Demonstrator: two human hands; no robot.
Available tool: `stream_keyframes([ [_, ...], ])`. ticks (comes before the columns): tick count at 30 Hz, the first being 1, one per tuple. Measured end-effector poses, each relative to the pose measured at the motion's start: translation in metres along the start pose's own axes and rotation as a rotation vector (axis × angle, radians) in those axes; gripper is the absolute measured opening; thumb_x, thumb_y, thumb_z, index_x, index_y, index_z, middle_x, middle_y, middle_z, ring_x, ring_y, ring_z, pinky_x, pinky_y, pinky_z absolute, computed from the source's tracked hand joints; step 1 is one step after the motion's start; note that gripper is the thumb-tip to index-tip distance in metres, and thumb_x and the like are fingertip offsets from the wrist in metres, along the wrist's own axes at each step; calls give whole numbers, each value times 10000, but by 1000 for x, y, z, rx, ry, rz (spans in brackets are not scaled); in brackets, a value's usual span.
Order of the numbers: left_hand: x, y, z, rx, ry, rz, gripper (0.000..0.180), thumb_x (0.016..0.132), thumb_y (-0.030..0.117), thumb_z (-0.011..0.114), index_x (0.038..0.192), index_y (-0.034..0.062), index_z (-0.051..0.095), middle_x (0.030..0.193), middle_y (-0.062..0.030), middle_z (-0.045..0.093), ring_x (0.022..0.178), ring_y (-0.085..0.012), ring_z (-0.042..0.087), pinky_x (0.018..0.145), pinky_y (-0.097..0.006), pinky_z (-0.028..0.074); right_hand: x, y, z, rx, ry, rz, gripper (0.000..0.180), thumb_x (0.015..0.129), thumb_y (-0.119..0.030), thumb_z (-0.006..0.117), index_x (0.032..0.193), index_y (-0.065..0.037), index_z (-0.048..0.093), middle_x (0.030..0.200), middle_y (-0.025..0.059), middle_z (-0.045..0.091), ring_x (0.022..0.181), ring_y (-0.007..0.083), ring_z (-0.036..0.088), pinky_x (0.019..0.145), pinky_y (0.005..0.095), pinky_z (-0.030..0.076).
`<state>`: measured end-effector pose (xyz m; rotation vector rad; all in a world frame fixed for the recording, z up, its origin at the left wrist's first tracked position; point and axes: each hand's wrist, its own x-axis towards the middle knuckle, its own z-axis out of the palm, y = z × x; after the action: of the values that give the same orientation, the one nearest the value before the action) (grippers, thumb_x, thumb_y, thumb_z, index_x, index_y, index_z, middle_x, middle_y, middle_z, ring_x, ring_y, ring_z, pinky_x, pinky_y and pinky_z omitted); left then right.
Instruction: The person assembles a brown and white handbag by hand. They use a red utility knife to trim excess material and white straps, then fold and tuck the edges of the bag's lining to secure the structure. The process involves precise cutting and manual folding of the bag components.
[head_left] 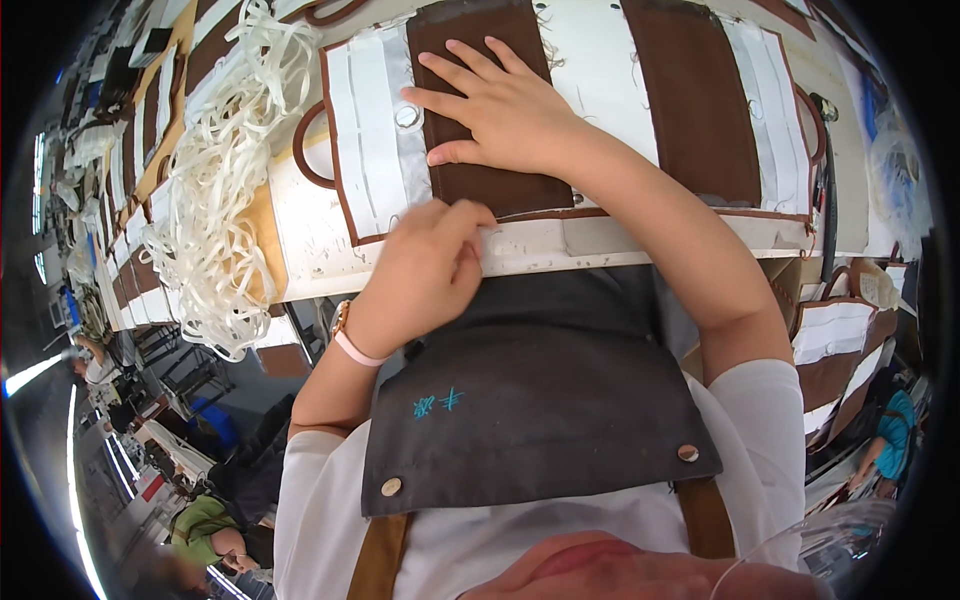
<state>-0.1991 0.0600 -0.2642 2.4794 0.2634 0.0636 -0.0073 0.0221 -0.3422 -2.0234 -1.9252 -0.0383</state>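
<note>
A flat sewn bag piece (700, 110) lies in front of me, with brown fabric bands, white strips and a brown bound edge. At its sides stand out a brown loop handle (303, 150) on the left and another handle (816, 125) on the right. My right hand (500, 115) lies flat on the left brown band, fingers spread. Near the lower left edge of the piece, my left hand (428, 258) is closed, thumb and forefinger pinched together; what is between them is hidden. A round metal snap (407, 117) shows on the whitish strip beside my right fingertips.
A tangled heap of white tape (225, 190) sits on the left of the white table (560, 258) and hangs over its edge. On the right are a slim dark tool (828, 220), a clear plastic bag (897, 165) and stacked brown-and-white pieces (835, 335). Other people are farther off.
</note>
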Motion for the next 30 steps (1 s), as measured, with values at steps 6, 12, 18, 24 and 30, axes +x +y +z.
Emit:
stream_keyframes([
  [6,-4,-3,1,1,219,33,351,733,-91,576,1066,10,620,1014,-153,640,925,-325,604,821,-398,491,1,0,3,-8,28,-12,705,878,-682,510,1461,-288,453,1557,95,364,1457,328,279,1199,526,166],
  [12,-6,-5,22,69,196,50,316,737,-110,562,1019,16,625,982,-131,617,846,-311,571,762,-396,479,1,1,9,1,58,-14,707,872,-694,510,1447,-284,472,1550,101,378,1453,337,286,1193,531,172],
  [18,2,-8,27,57,227,76,278,731,-97,572,979,21,616,928,-116,616,794,-300,555,727,-397,470,2,0,4,-23,21,-3,704,884,-682,501,1465,-288,451,1556,94,366,1453,324,286,1198,524,176],
  [24,7,-5,23,90,154,68,214,732,-45,621,932,31,603,849,-104,616,782,-296,567,727,-398,474,2,1,6,-79,31,18,701,887,-690,479,1469,-301,442,1560,76,362,1454,322,286,1193,535,183],
  [30,-3,-1,20,88,137,78,208,748,-21,647,947,36,626,771,-98,599,815,-282,594,729,-396,479,6,0,7,-95,23,46,669,910,-674,453,1477,-321,426,1562,66,360,1457,320,282,1188,550,188],
])
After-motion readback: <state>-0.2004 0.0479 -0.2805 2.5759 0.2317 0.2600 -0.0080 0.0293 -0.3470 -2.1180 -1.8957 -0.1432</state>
